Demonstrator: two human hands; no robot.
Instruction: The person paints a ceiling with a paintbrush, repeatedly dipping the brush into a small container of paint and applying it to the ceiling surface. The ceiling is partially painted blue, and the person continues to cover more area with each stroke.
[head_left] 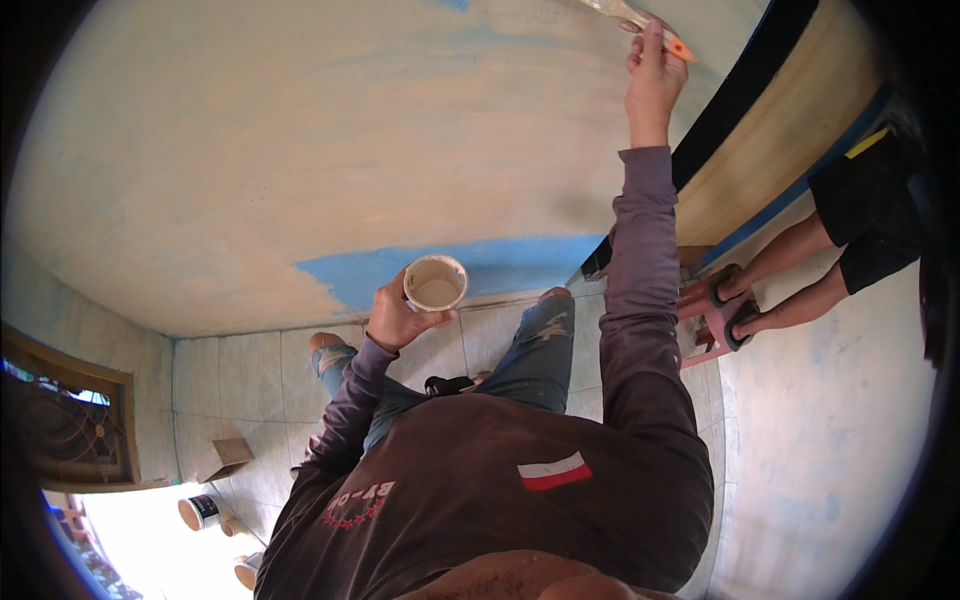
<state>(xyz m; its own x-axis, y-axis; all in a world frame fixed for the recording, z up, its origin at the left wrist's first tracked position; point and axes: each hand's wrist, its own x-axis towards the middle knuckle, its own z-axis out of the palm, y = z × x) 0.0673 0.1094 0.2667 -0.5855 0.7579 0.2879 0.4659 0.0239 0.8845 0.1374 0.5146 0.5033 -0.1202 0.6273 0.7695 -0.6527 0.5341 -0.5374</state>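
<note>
My left hand (393, 317) is wrapped round a small whitish cup (437, 284) of pale paint, held upright in front of the wall. High at the upper right, my right hand (656, 75) grips a paintbrush (640, 20) by its handle, which ends in an orange tip. The brush's bristles point to the upper left against the wall (350, 140), and their end is cut off by the picture's top edge. Cream paint covers most of that wall; a patch of blue (510, 262) shows low down behind the cup.
To the right, another person's legs (800, 250) stand on a pink stool (712, 325) beside a dark-edged door frame (740, 90). A wooden window (70, 410) is at the left. On the tiled floor (250, 380) are a box (228, 457) and a paint bucket (198, 513).
</note>
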